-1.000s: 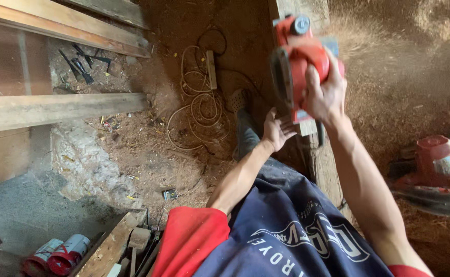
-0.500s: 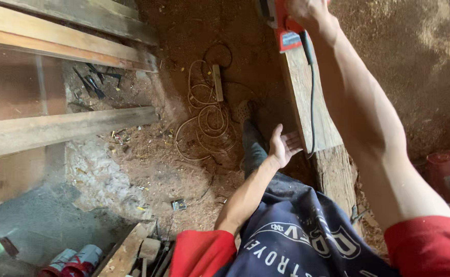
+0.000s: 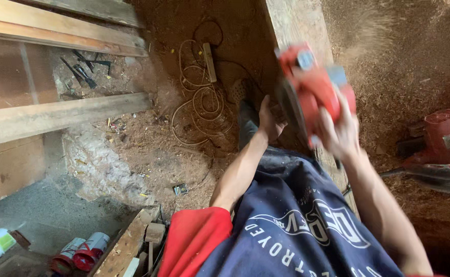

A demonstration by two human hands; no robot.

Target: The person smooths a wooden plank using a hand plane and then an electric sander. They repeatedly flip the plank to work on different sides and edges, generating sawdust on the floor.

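Right hand [image 3: 340, 134] grip wraps the red electric planer [image 3: 309, 87] on the plank [image 3: 297, 23]; left hand [image 3: 269, 120] steadies its edge beside. Best kept flat, pressure even.

I see a red electric planer [image 3: 309, 90], blurred by motion, sitting on the near part of a long wooden plank [image 3: 297, 23] that runs away from me up the frame. Its body is boxy, with a grey knob at the front end and a dark flat side panel facing left. The plank is pale and rough, its top face bare beyond the planer, with sawdust spraying off to the right.
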